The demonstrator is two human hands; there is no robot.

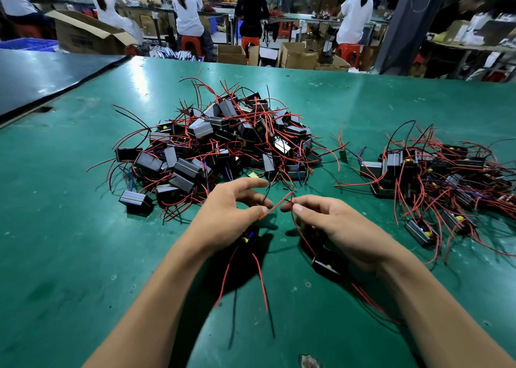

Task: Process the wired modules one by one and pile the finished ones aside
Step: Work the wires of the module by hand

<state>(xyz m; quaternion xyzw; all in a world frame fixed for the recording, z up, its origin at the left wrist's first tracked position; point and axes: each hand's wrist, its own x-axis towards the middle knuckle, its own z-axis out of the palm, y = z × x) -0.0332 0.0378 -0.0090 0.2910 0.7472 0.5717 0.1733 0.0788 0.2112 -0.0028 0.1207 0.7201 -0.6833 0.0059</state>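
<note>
Module heap (217, 138) ahead, smaller pile (435, 177) right, pinched red wire (275, 206), table (83, 228)

We see a bare left forearm (156, 298) and right forearm (435, 306), a bare left hand (226, 217) and right hand (340, 225), fingernails (298, 209) short and plain.

Open lanes L front & far side; wire tangles block centre & R.
Big module heap (220, 141) fills mid-table; smaller pile (435, 177) crowds R side. Narrow gap btwn them, w/ a small loose board (343, 155) in it. Green mat (69, 228) bare at L front.
</note>
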